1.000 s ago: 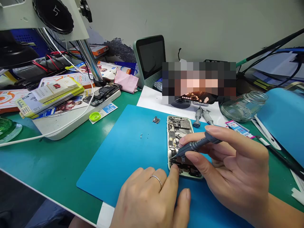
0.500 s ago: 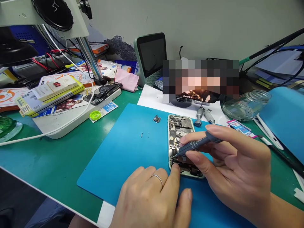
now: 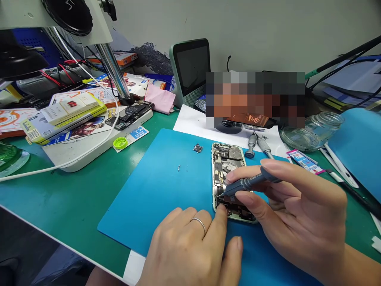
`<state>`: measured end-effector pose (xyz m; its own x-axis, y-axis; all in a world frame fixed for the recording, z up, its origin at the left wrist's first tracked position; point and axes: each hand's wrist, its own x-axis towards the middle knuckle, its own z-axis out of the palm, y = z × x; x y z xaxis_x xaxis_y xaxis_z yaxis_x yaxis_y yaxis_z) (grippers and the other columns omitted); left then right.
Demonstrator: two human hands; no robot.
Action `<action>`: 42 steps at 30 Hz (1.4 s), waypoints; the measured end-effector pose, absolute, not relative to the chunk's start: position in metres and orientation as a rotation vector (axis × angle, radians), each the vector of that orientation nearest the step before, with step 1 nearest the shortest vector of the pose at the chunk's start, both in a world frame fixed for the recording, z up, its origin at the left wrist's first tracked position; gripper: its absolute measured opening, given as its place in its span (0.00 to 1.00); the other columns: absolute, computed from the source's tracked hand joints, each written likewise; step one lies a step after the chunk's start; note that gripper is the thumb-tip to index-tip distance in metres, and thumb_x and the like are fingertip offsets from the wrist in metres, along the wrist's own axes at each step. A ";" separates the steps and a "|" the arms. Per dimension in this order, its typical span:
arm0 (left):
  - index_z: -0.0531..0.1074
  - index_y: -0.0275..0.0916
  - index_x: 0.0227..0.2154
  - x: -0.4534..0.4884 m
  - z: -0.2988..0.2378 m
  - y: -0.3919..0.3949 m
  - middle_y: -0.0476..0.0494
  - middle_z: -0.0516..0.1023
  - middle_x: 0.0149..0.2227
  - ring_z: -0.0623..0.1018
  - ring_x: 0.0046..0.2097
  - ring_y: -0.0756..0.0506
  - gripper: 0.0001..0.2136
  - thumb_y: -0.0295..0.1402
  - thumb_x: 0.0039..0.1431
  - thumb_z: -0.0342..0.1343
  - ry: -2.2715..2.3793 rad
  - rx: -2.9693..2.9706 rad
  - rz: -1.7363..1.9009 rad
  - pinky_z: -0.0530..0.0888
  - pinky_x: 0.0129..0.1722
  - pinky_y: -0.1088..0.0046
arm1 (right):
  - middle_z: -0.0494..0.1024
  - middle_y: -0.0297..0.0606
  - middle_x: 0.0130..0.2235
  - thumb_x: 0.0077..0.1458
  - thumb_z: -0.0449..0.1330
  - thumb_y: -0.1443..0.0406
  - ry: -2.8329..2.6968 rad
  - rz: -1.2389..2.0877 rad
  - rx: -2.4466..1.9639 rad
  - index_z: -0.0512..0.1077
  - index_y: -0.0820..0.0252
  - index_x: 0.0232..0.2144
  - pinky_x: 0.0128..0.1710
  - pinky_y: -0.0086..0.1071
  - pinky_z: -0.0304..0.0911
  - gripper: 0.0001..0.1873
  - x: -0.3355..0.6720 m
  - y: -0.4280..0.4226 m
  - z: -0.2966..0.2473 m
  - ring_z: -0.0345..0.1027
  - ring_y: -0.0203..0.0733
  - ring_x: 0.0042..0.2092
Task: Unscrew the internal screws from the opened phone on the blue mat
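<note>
An opened phone (image 3: 228,159) with its circuit boards showing lies on a blue mat (image 3: 160,186). My right hand (image 3: 297,214) pinches a grey screwdriver (image 3: 248,183), whose tip rests on the phone's lower left part. My left hand (image 3: 193,246), with a ring on one finger, lies flat on the mat; a fingertip presses the phone's lower edge. A small loose part (image 3: 197,148) and tiny screws (image 3: 178,168) lie on the mat to the left of the phone.
Two more screwdrivers (image 3: 257,143) lie behind the phone. A glass jar (image 3: 312,131) lies on its side at the right. A microscope stand (image 3: 98,131) with boxes and another phone is at the left; a small screen (image 3: 190,71) stands at the back.
The view has shifted slightly; both hands stay in place on the phone, with the screwdriver tip at the same spot.
</note>
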<state>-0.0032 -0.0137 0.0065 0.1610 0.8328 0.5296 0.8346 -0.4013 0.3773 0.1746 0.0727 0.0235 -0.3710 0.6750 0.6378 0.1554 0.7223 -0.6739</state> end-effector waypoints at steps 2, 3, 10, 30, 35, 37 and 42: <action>0.79 0.38 0.49 -0.003 0.007 -0.014 0.51 0.75 0.28 0.72 0.28 0.45 0.12 0.32 0.71 0.51 -1.708 -2.391 -1.091 0.65 0.27 0.61 | 0.82 0.33 0.56 0.60 0.67 0.79 -1.930 0.621 -0.617 0.68 0.37 0.67 0.44 0.32 0.86 0.41 0.176 0.073 0.022 0.84 0.41 0.49; 0.79 0.38 0.49 -0.003 0.007 -0.014 0.51 0.75 0.28 0.73 0.28 0.45 0.12 0.32 0.71 0.51 -1.706 -2.389 -1.094 0.65 0.27 0.61 | 0.82 0.33 0.56 0.60 0.67 0.79 -1.942 0.613 -0.607 0.68 0.37 0.68 0.44 0.33 0.86 0.42 0.177 0.073 0.022 0.84 0.40 0.49; 0.78 0.38 0.49 -0.004 0.005 -0.013 0.52 0.75 0.28 0.73 0.27 0.46 0.12 0.31 0.70 0.51 -1.676 -2.385 -1.081 0.65 0.26 0.62 | 0.82 0.35 0.57 0.59 0.66 0.81 -1.981 0.622 -0.580 0.65 0.37 0.69 0.42 0.35 0.87 0.45 0.177 0.074 0.023 0.83 0.44 0.51; 0.76 0.39 0.51 -0.008 0.000 -0.011 0.54 0.75 0.28 0.75 0.27 0.47 0.11 0.31 0.72 0.51 -1.596 -2.411 -1.040 0.67 0.26 0.65 | 0.75 0.41 0.62 0.62 0.60 0.83 -2.124 0.548 -0.488 0.51 0.45 0.76 0.62 0.36 0.78 0.49 0.179 0.073 0.022 0.75 0.41 0.62; 0.76 0.39 0.51 -0.008 0.000 -0.011 0.53 0.75 0.28 0.74 0.27 0.47 0.12 0.30 0.72 0.50 -1.593 -2.405 -1.044 0.67 0.26 0.65 | 0.76 0.41 0.62 0.62 0.60 0.83 -2.123 0.552 -0.486 0.52 0.45 0.76 0.59 0.34 0.79 0.49 0.180 0.074 0.023 0.77 0.40 0.59; 0.76 0.39 0.51 -0.008 0.000 -0.011 0.53 0.75 0.29 0.74 0.27 0.47 0.12 0.30 0.72 0.50 -1.587 -2.402 -1.047 0.67 0.26 0.64 | 0.76 0.40 0.62 0.62 0.60 0.83 -2.117 0.571 -0.488 0.52 0.44 0.75 0.56 0.32 0.81 0.49 0.179 0.075 0.023 0.77 0.39 0.58; 0.76 0.38 0.51 -0.009 0.000 -0.010 0.53 0.75 0.29 0.75 0.27 0.47 0.12 0.30 0.72 0.50 -1.586 -2.412 -1.050 0.67 0.26 0.64 | 0.75 0.39 0.61 0.62 0.60 0.83 -2.098 0.618 -0.492 0.52 0.42 0.75 0.52 0.30 0.83 0.49 0.177 0.075 0.021 0.78 0.38 0.55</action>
